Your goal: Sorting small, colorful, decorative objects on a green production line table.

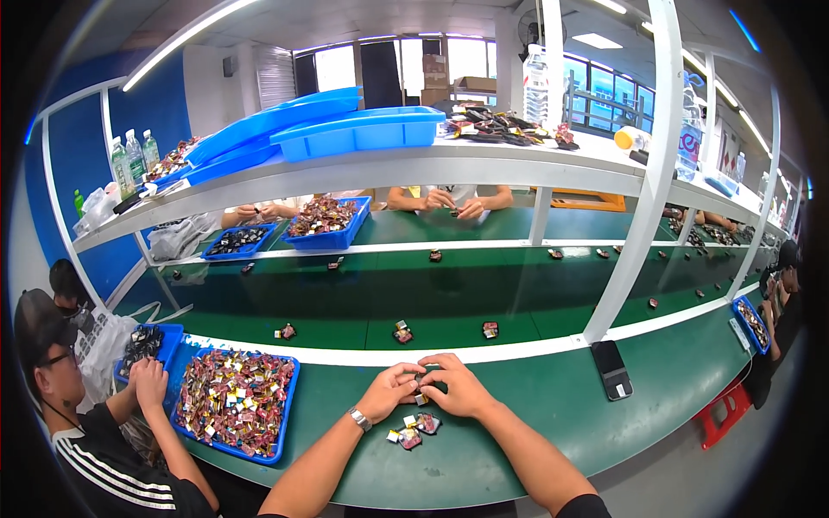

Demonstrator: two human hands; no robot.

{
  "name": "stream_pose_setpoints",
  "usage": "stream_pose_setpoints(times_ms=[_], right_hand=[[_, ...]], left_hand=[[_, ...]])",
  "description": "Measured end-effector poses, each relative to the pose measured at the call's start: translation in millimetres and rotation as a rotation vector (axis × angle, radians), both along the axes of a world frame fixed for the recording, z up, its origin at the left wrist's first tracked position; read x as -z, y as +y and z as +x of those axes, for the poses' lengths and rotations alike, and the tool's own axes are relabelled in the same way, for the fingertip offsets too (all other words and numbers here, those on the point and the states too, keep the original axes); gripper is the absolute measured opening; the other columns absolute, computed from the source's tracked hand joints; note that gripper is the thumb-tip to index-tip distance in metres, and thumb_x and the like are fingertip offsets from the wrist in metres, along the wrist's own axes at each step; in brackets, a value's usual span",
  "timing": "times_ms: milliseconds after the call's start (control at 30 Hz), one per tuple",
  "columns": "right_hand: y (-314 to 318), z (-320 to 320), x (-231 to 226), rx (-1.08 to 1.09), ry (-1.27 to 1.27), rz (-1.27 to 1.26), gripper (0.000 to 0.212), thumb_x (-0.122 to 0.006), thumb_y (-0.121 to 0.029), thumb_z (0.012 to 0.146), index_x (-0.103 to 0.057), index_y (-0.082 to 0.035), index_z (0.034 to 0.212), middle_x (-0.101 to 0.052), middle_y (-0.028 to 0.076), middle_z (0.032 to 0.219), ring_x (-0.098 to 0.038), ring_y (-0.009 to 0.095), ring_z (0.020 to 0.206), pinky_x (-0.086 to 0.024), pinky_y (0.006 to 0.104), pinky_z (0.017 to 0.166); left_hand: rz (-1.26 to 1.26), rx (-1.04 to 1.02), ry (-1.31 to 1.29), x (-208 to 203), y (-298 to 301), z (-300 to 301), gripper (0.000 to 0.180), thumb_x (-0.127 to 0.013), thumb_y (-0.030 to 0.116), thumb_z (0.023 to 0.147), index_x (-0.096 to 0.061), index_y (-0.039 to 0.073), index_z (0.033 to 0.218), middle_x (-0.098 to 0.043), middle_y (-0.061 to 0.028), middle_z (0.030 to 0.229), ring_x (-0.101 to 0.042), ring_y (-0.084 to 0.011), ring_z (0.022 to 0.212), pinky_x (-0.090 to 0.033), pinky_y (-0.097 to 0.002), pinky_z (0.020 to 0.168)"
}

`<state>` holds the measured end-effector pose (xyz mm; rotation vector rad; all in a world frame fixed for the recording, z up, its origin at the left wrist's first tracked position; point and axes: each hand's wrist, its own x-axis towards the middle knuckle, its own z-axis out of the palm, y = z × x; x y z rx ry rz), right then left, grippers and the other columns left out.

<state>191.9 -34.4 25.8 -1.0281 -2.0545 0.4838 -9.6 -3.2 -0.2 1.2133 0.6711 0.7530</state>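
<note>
My left hand (pixel 393 394) and my right hand (pixel 459 386) meet over the green bench, fingers closed in a pinch around one small dark piece (pixel 421 398) with a white tag. Both hands touch it, and the fingers cover most of its shape. Just below them on the bench lies a small group of similar dark red and black pieces (pixel 409 434) with white and yellow tags. To the left stands a blue tray (pixel 288 414) heaped with many more of these tagged pieces.
Ahead runs a dark green conveyor belt (pixel 440 298) carrying scattered pieces (pixel 402 331). A white post (pixel 635 207) and a shelf (pixel 414 170) rise over it. A phone (pixel 611 369) lies to the right. Co-workers (pixel 104 432) sit at the left, right and across.
</note>
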Motion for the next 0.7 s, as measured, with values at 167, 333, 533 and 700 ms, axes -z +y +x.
stream_pose_setpoints(times_ms=[167,333,533,700], right_hand=[[-4.4,-5.5,3.2,0.124,0.028,0.059,0.012,-0.071,-0.014,0.081,-0.073,-0.008,0.091,-0.062,0.007,0.116,-0.053,0.026,0.115,-0.046,0.0369,0.096],[-2.1,-15.3,11.8,0.158,0.06,0.111,0.012,-0.071,-0.012,0.079,-0.073,-0.007,0.09,-0.063,0.006,0.113,-0.054,0.026,0.112,-0.047,0.036,0.093],[-4.0,-21.3,13.5,0.192,0.135,0.124,0.014,-0.07,-0.01,0.078,-0.074,-0.007,0.09,-0.064,0.006,0.113,-0.055,0.027,0.111,-0.048,0.0367,0.092],[-2.1,-21.9,20.2,0.208,0.206,0.062,0.013,-0.07,-0.012,0.079,-0.074,-0.008,0.091,-0.065,0.005,0.115,-0.055,0.027,0.112,-0.047,0.0374,0.094]], left_hand=[[-0.053,-0.016,-0.116,-1.4,0.8,2.6,0.026,-0.051,0.009,0.098,-0.051,0.007,0.124,-0.062,-0.0059,0.111,-0.062,-0.014,0.102,-0.053,-0.0311,0.087],[-0.044,-0.016,-0.124,0.4,1.9,-3.1,0.024,-0.045,0.009,0.1,-0.05,0.007,0.124,-0.063,-0.0076,0.115,-0.061,-0.0142,0.104,-0.053,-0.0303,0.088],[-0.054,-0.032,-0.132,3.0,3.7,-2.1,0.025,-0.048,0.007,0.099,-0.05,0.007,0.124,-0.062,-0.0086,0.115,-0.061,-0.0151,0.104,-0.052,-0.0321,0.088],[-0.061,-0.047,-0.114,2.7,3.0,-2.6,0.026,-0.05,0.007,0.098,-0.049,0.006,0.123,-0.062,-0.0096,0.115,-0.061,-0.0166,0.105,-0.053,-0.0345,0.089]])
